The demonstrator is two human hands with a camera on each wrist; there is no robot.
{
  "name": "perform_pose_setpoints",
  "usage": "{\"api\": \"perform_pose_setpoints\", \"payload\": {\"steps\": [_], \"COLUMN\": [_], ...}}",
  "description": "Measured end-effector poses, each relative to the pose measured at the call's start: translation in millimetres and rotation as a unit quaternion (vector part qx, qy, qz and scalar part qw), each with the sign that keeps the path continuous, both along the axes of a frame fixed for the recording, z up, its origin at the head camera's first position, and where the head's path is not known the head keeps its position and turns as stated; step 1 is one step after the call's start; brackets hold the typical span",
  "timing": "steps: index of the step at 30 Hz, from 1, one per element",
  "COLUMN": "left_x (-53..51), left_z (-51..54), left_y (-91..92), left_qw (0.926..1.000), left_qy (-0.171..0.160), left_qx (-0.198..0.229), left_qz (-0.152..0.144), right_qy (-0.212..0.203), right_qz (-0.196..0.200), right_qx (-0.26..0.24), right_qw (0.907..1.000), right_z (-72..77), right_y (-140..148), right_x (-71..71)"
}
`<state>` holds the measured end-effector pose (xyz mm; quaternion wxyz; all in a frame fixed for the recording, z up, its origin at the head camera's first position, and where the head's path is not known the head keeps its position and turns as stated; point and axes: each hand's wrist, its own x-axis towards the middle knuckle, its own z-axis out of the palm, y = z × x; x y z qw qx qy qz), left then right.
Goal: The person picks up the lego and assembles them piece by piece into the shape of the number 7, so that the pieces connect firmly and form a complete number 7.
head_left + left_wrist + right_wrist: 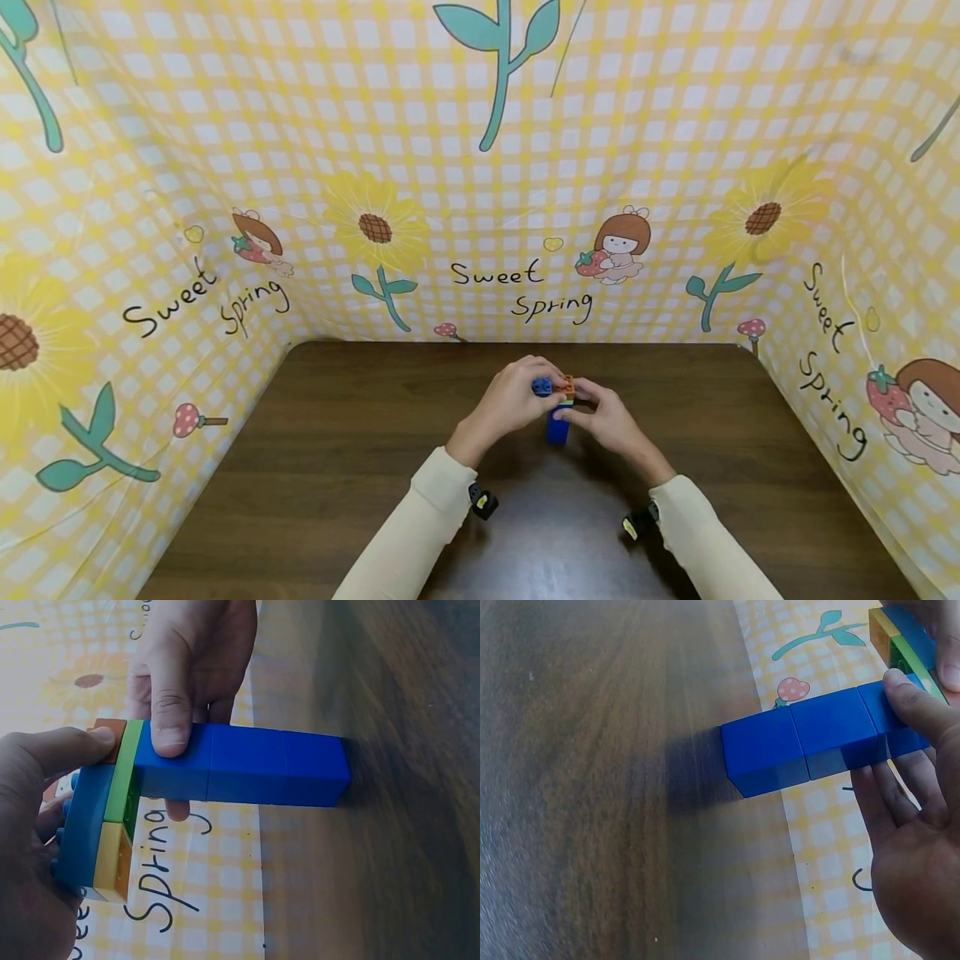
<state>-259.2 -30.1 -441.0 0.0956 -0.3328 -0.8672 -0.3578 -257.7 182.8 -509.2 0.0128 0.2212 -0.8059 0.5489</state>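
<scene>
A tower of stacked blue toy building bricks (557, 431) (277, 766) stands upright on the table. On its top lies a flat green brick (120, 787), overhanging to the left, with a yellow brick (112, 862) beside it. A darker blue brick (88, 825) and an orange brick (109, 755) sit above them. My left hand (517, 393) holds the top bricks, its thumb on the orange one; its other fingers are partly hidden. Just below the green brick, my right hand (609, 421) (930, 847) grips the tower's uppermost blue brick, thumb on the near face and fingers behind.
The dark wooden table (337, 433) is bounded at the back and both sides by yellow checked cloth (420, 108). A small black camera is strapped on each wrist, below the light sleeves (442, 492).
</scene>
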Motion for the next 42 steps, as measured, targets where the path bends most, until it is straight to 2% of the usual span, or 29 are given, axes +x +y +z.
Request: {"api": "perform_pose_setpoints", "payload": {"steps": [8, 13, 17, 22, 26, 29, 32, 35, 38, 42], "left_x": [0.0, -0.9, 0.9, 2.3, 3.0, 3.2, 2.8, 3.4, 5.4, 10.5], "left_z": [-2.3, -3.5, -3.5, -1.6, 0.9, 2.5, 4.7, 6.8, 7.0, 2.6], "left_y": [-1.8, -7.2, -11.3, -10.2, -8.5, -9.8, -14.6, -23.6, -35.1, -51.5], "left_qw": [0.9992, 0.999, 0.9989, 0.9986, 0.9977, 0.9974, 0.9985, 0.9995, 0.9985, 0.9919], "left_qy": [0.019, 0.02, 0.02, 0.018, 0.011, 0.005, 0.0, -0.008, -0.009, -0.01], "left_qx": [-0.028, -0.033, -0.036, -0.047, -0.066, -0.071, -0.051, -0.005, 0.052, 0.125], "left_qz": [0.02, 0.024, 0.025, 0.015, 0.014, 0.002, -0.021, -0.029, -0.016, 0.018], "right_qy": [-0.007, 0.008, 0.003, -0.008, -0.002, -0.002, -0.003, -0.001, -0.005, -0.022], "right_qz": [-0.002, -0.002, 0.003, -0.007, -0.002, 0.004, 0.007, 0.008, 0.006, 0.01], "right_qx": [-0.002, 0.0, -0.003, -0.007, -0.008, -0.008, -0.006, 0.007, 0.029, 0.066], "right_qw": [1.0, 1.0, 1.0, 0.9999, 1.0, 1.0, 1.0, 0.9999, 0.9995, 0.9976], "right_z": [-2.7, -5.7, -7.1, -5.3, -4.4, -4.7, -4.5, -3.2, -1.6, -1.0], "right_y": [-1.0, -5.9, -9.0, -7.5, -6.1, -5.4, -5.1, -5.7, -5.9, -3.4], "right_x": [1.5, 1.6, 2.0, 3.1, 2.2, 1.9, 2.4, 3.0, 4.0, 5.5]}}
